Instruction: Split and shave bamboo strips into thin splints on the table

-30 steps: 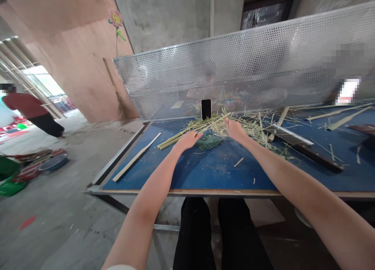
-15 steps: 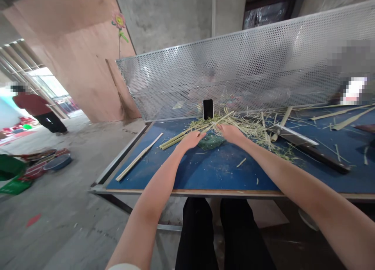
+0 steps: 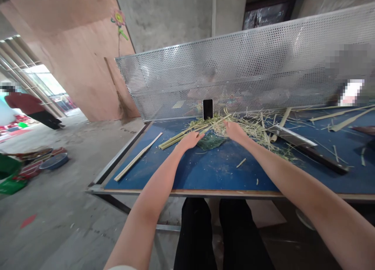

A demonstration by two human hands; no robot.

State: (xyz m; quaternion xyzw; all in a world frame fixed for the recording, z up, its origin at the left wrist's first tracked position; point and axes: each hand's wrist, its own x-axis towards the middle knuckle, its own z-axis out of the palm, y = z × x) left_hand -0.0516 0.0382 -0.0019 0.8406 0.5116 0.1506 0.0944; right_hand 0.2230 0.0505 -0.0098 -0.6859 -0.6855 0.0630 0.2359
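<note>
My left hand [image 3: 191, 140] is closed around the near part of a pale green plant stalk [image 3: 206, 130], thumb and fingers together. My right hand [image 3: 235, 131] is closed in a pinch at the edge of a heap of shredded plant strips [image 3: 252, 123]; what lies between its fingertips is too small to make out. Under and between both hands lies a dark green leaf-like piece [image 3: 211, 141]. Longer green stalks [image 3: 171, 142] rest on the table just left of my left hand.
On the blue table [image 3: 202, 174] a large knife [image 3: 312, 149] lies right, a split stalk [image 3: 137, 157] left. A phone [image 3: 208, 108] stands against a perforated metal screen [image 3: 187, 78]. Baskets and a basin [image 3: 54, 160] sit on the floor; a person [image 3: 26, 106] is far left.
My right hand has moved slightly right and away from my left hand, which stays by the stalk. The person at far left appears further left as the view shifts slightly.
</note>
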